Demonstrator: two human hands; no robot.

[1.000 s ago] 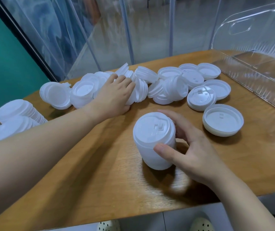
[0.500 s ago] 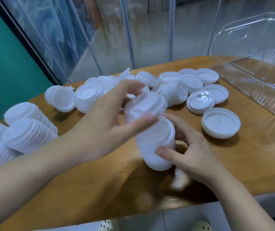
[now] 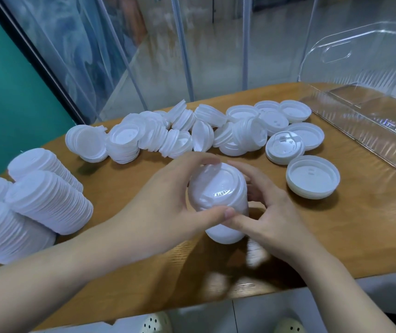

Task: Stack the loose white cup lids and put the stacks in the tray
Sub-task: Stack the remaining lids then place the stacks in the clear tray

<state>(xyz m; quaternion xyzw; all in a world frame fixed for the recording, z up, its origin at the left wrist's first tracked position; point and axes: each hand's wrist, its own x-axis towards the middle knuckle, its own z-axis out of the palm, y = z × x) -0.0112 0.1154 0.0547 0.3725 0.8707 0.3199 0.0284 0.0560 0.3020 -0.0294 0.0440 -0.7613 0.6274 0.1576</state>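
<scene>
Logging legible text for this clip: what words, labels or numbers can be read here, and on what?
None can be read.
Upright lid: small raised marks near its rim, too small to read.
Top lid of the stack held by the left hand and right hand: faint embossing, blurred.
Clear tray: no label visible.

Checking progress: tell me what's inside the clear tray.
The clear tray shows only the wooden table through its floor; no lids visible. Its right part is out of frame.
</scene>
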